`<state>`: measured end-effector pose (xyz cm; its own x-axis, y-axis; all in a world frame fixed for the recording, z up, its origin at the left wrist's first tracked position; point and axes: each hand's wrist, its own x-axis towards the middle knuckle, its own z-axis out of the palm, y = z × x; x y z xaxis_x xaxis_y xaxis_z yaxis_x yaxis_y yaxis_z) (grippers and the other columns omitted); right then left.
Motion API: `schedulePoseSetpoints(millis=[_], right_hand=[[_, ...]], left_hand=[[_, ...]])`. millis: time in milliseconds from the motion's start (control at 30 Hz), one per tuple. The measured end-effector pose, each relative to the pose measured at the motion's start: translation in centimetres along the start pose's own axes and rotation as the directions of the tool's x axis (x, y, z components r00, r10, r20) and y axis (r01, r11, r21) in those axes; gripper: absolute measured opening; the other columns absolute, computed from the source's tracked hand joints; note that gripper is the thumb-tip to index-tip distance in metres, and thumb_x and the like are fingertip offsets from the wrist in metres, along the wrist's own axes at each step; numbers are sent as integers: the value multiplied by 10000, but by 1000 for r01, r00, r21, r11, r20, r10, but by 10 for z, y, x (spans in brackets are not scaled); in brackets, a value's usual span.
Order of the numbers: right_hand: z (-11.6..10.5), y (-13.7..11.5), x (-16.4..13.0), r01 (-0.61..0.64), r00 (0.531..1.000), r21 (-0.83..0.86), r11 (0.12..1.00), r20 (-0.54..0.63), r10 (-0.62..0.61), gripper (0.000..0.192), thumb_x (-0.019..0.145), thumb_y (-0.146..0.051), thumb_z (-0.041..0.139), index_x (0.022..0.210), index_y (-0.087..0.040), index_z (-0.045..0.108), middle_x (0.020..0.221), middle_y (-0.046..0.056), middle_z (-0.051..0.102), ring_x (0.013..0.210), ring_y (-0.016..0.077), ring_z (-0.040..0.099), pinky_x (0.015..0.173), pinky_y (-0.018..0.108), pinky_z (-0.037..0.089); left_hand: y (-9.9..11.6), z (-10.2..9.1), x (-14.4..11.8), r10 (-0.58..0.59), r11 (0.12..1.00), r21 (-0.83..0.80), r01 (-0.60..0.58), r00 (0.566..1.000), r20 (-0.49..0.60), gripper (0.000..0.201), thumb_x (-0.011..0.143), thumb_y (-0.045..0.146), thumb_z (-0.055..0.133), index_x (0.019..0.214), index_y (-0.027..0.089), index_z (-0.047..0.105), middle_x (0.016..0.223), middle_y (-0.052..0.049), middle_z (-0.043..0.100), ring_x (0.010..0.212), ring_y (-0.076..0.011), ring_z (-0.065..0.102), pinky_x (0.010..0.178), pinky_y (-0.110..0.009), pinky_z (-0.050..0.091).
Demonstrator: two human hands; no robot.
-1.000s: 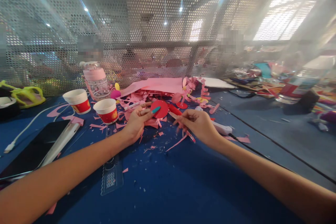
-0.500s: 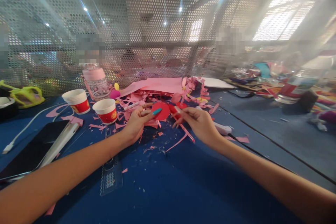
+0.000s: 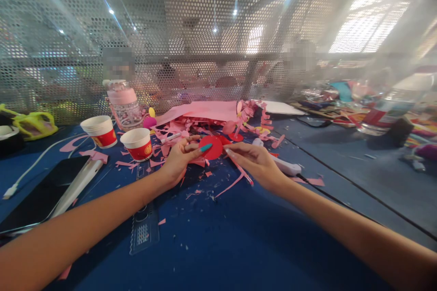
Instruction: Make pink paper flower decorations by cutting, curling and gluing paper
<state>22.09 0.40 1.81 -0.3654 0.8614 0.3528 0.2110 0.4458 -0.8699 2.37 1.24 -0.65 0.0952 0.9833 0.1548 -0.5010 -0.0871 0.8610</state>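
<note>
A flat red paper circle (image 3: 210,147) is pinched at its left side in my left hand (image 3: 180,157), the teal-nailed thumb lying across its face. My right hand (image 3: 256,162) is closed in a pinch at the circle's right edge, thumb and fingers meeting there. More red paper (image 3: 236,137) shows just behind the fingertips, partly hidden. Below my right hand lies a pink pencil-like stick (image 3: 250,180) beside a curled pink paper strip (image 3: 229,187).
Pink paper scraps (image 3: 205,123) heap up behind the hands. Two red-and-white paper cups (image 3: 137,145), a pink bottle (image 3: 124,105), a tablet (image 3: 44,191) and a clear ruler (image 3: 145,232) lie left. A white corded tool (image 3: 287,167) lies right. A perforated screen (image 3: 205,45) stands behind.
My right hand has moved slightly left, its fingers closing at the circle's right edge. The red circle has shifted a little to the right with my left thumb.
</note>
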Motion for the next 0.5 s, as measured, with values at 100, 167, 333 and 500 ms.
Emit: schedulePoseSetpoints(millis=[100,167,333,500], right_hand=[[0,1,1,-2,1000,-26,1000,-4,2,310,753,-393,581,936,-158,665,916,80,702,848,200,636,783,348,484],[1,1,1,5,1000,-50,999,-3,-5,302,760,-383,567,932,-154,662,918,85,702,840,202,638,768,347,487],[1,1,2,24,1000,-117,993,8,-23,295,778,-353,531,940,-135,648,939,102,699,863,212,639,770,351,491],[0,4,3,32,999,-167,986,21,-29,249,787,-299,519,948,-153,641,923,85,712,847,200,651,766,343,501]], left_hand=[[0,0,0,5,1000,4,-5,1000,1,500,529,163,824,958,137,569,639,22,692,631,-114,656,691,-234,490],[0,0,0,5,1000,9,-5,1000,0,507,531,165,823,967,134,567,640,21,692,635,-116,656,688,-234,490],[-1,-2,1,19,1000,13,-19,1000,-24,546,529,187,829,995,123,553,674,4,703,662,-120,659,697,-234,492],[-2,-3,3,34,999,7,-34,999,-30,550,520,199,834,981,127,541,650,18,692,637,-118,653,664,-236,503]])
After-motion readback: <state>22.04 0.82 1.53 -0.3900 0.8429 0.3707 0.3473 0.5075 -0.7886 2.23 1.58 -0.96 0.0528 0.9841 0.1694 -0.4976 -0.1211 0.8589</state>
